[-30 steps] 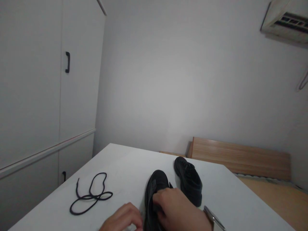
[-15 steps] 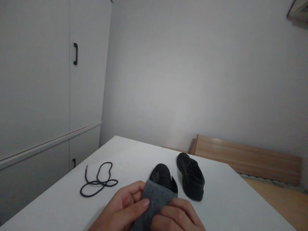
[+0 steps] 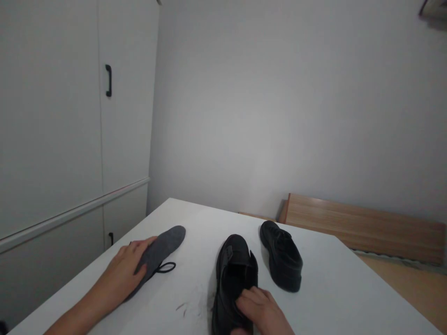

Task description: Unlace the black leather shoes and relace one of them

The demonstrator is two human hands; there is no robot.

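A grey insole [image 3: 162,253] lies on the white table [image 3: 324,288], on top of a black shoelace [image 3: 166,267]. My left hand [image 3: 122,272] rests over the insole's near part, fingers curled on it. A black shoe [image 3: 232,279] with its opening towards me stands in the middle. My right hand [image 3: 260,311] grips that shoe at its near side. A second black shoe [image 3: 281,260] stands just right of the first, touched by neither hand.
A white wardrobe [image 3: 70,116] with black handles stands to the left of the table. A wooden bed frame [image 3: 363,228] lies beyond the table's right edge against a plain wall. Faint dark smudges [image 3: 186,307] mark the tabletop near the shoe.
The grey insole, held in both hands half a second ago, now lies at the left over the lace under my left hand. My right hand went back to the near shoe.
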